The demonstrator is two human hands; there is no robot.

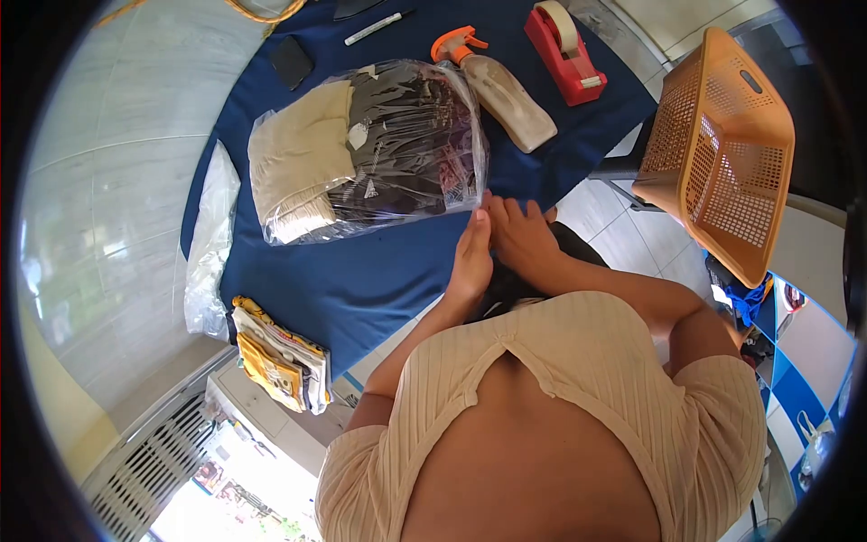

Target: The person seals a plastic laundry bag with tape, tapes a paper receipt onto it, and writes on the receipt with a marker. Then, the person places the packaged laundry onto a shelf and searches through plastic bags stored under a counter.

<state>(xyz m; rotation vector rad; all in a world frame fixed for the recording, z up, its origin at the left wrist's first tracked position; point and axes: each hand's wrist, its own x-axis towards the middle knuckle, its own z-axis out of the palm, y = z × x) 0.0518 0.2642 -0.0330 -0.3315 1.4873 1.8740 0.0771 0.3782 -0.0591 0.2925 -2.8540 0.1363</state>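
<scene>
A clear plastic bag [411,95] lies on the blue-covered table, packed with folded clothes. Inside it I see a beige folded garment [298,149] and dark garments [397,154] with small white labels. At the bag's near right corner, my left hand [473,257] has thumb and fingers closed on the plastic edge. Right beside it, touching the left, my right hand [526,239] curls its fingers at the same corner. Its fingertips pinch the edge of the plastic, though they are partly hidden.
Beyond the bag are a spray bottle [508,101], a red tape dispenser [569,63], a marker [373,29] and a dark phone-like object [290,62]. Plastic packaging [213,244] and folded clothes [280,361] sit at the left edge. An orange basket [668,135] stands right.
</scene>
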